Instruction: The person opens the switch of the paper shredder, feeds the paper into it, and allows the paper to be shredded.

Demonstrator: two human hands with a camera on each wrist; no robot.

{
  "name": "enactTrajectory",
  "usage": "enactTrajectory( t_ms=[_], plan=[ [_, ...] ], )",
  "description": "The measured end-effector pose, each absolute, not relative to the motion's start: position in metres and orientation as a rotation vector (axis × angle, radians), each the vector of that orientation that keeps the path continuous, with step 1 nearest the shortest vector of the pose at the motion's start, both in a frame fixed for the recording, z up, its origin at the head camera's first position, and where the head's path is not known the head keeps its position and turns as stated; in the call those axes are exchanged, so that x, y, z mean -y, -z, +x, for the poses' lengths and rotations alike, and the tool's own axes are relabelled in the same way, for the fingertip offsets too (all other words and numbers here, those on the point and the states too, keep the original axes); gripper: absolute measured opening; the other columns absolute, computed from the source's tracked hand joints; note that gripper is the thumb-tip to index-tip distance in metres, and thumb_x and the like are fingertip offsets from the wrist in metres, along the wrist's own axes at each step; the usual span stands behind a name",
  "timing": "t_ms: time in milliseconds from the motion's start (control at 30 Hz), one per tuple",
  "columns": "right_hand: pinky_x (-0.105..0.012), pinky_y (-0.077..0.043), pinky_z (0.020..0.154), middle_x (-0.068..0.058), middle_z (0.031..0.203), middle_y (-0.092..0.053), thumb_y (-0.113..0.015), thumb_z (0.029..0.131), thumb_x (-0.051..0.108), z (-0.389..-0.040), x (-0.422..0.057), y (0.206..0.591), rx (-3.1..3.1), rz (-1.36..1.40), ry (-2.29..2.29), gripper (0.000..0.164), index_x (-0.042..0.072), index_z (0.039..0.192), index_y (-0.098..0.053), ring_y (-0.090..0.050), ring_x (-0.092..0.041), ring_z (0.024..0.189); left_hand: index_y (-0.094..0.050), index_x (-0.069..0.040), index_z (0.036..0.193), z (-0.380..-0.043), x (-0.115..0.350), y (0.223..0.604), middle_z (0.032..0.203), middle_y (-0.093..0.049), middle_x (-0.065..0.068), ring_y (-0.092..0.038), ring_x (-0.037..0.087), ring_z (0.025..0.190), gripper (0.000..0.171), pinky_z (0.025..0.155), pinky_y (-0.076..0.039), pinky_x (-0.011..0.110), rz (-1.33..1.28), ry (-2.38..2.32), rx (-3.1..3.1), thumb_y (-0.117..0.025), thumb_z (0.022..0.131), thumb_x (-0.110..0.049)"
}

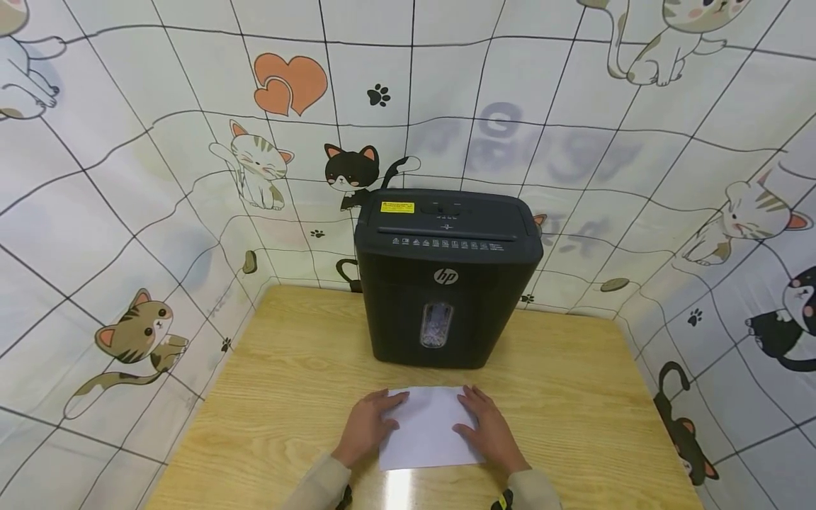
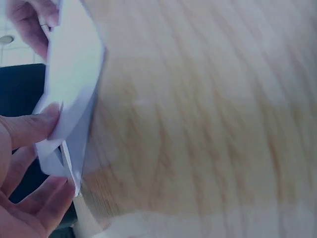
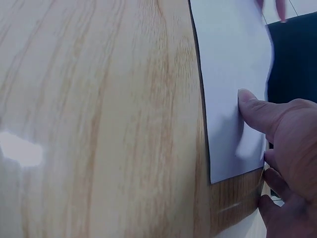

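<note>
A white sheet of paper (image 1: 428, 432) lies on the table between both hands. In the left wrist view the paper (image 2: 74, 64) bows upward, and two layers part at its near end, as in a folded sheet. My left hand (image 1: 370, 427) holds the left side, thumb (image 2: 47, 121) on top and fingers (image 2: 54, 198) at the lower layer's edge. My right hand (image 1: 487, 431) holds the right side. Its thumb (image 3: 252, 106) presses on the upper face, while the other fingers (image 3: 275, 183) curl at the far edge; their tips are partly hidden.
Just behind the paper stands a black HP paper shredder (image 1: 446, 283), its feed slot on top and a small window with shreds in front. The wooden table (image 1: 287, 368) reaches a cat-patterned tile-print curtain (image 1: 191, 212) at the back and sides.
</note>
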State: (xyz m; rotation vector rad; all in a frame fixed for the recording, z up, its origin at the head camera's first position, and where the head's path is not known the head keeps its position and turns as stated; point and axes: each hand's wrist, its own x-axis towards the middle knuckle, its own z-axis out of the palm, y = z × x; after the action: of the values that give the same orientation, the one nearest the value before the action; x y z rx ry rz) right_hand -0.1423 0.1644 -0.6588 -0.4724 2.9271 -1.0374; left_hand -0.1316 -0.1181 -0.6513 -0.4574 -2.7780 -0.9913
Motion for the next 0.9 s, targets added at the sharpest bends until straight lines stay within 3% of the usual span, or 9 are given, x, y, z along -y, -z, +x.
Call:
enactTrajectory(
  t_ms=[67, 167, 267, 367, 467, 567, 633, 767, 900],
  plan=[
    [-0.05, -0.028, 0.108, -0.01, 0.144, -0.043, -0.078, 0.076, 0.026, -0.142, -0.164, 0.66, -2.941, -0.463, 1.038, 0.06, 0.008, 0.129, -0.056, -0.033, -0.033, 0.136, -0.059, -0.029, 0.127, -0.131, 0.118, 0.649, 0.121, -0.064, -0.005, -0.063, 0.023, 0.102, 0.068, 0.076, -0.053, 0.033, -0.431, 1.191, 2.733, -0.081, 0.066, -0.006],
    [-0.049, -0.028, 0.108, -0.011, 0.144, -0.042, -0.079, 0.075, 0.025, -0.142, -0.162, 0.661, -2.955, -0.445, 1.056, 0.064, 0.008, 0.131, -0.054, -0.034, -0.033, 0.135, -0.049, -0.026, 0.137, -0.131, 0.119, 0.644, 0.127, -0.06, 0.007, -0.061, 0.024, 0.099, 0.084, 0.063, -0.052, 0.025, -0.34, 1.518, 2.646, -0.079, 0.065, 0.005],
    [-0.048, -0.028, 0.109, -0.011, 0.146, -0.04, -0.08, 0.074, 0.025, -0.142, -0.161, 0.662, -2.964, -0.414, 1.052, 0.069, 0.009, 0.134, -0.049, -0.035, -0.033, 0.135, -0.033, -0.023, 0.146, -0.131, 0.12, 0.638, 0.132, -0.052, 0.021, -0.062, 0.032, 0.099, 0.101, 0.058, -0.053, 0.024, -0.206, 1.771, 2.568, -0.079, 0.063, 0.009],
    [-0.047, -0.027, 0.109, -0.011, 0.147, -0.039, -0.08, 0.074, 0.026, -0.142, -0.16, 0.661, -2.946, -0.365, 1.059, 0.076, 0.009, 0.139, -0.043, -0.035, -0.032, 0.135, -0.023, -0.017, 0.15, -0.131, 0.12, 0.634, 0.139, -0.043, 0.026, -0.06, 0.037, 0.105, 0.108, 0.062, -0.054, 0.026, -0.104, 1.903, 2.522, -0.081, 0.062, 0.007],
    [-0.047, -0.026, 0.11, -0.01, 0.148, -0.037, -0.08, 0.074, 0.028, -0.144, -0.16, 0.661, -2.908, -0.284, 1.074, 0.085, 0.011, 0.144, -0.035, -0.033, -0.031, 0.136, -0.039, -0.004, 0.141, -0.131, 0.12, 0.633, 0.126, -0.056, 0.024, -0.063, 0.031, 0.103, 0.089, 0.068, -0.054, 0.026, -0.058, 1.955, 2.513, -0.081, 0.063, 0.005],
    [-0.049, -0.026, 0.11, -0.011, 0.147, -0.037, -0.081, 0.072, 0.032, -0.145, -0.163, 0.659, -2.864, -0.211, 1.134, 0.095, 0.014, 0.148, -0.027, -0.033, -0.031, 0.136, -0.06, 0.006, 0.116, -0.13, 0.119, 0.631, 0.095, -0.068, 0.02, -0.066, 0.017, 0.08, 0.053, 0.068, -0.053, 0.022, -0.072, 1.952, 2.52, -0.08, 0.067, 0.002],
    [-0.049, -0.027, 0.109, -0.01, 0.146, -0.039, -0.082, 0.071, 0.034, -0.146, -0.165, 0.657, -2.831, -0.171, 1.216, 0.1, 0.016, 0.149, -0.023, -0.033, -0.031, 0.135, -0.064, 0.009, 0.1, -0.128, 0.117, 0.622, 0.083, -0.068, 0.02, -0.063, 0.012, 0.07, 0.036, 0.062, -0.051, 0.019, -0.091, 1.954, 2.507, -0.079, 0.068, 0.002],
    [-0.047, -0.033, 0.106, -0.009, 0.137, -0.05, -0.082, 0.069, 0.037, -0.149, -0.17, 0.648, -2.731, -0.051, 1.414, 0.097, 0.019, 0.147, -0.026, -0.043, -0.029, 0.129, -0.065, 0.012, 0.088, -0.12, 0.117, 0.595, 0.078, -0.067, 0.024, -0.064, 0.018, 0.067, 0.023, 0.058, -0.051, 0.02, -0.128, 1.954, 2.468, -0.077, 0.071, 0.004],
    [-0.04, -0.048, 0.089, -0.005, 0.114, -0.064, -0.081, 0.069, 0.038, -0.154, -0.174, 0.637, -2.625, 0.052, 1.554, 0.074, 0.021, 0.133, -0.048, -0.061, -0.023, 0.104, -0.065, 0.01, 0.087, -0.119, 0.122, 0.585, 0.081, -0.068, 0.023, -0.066, 0.026, 0.071, 0.02, 0.059, -0.052, 0.023, -0.136, 1.934, 2.46, -0.076, 0.073, 0.001]
  ],
)
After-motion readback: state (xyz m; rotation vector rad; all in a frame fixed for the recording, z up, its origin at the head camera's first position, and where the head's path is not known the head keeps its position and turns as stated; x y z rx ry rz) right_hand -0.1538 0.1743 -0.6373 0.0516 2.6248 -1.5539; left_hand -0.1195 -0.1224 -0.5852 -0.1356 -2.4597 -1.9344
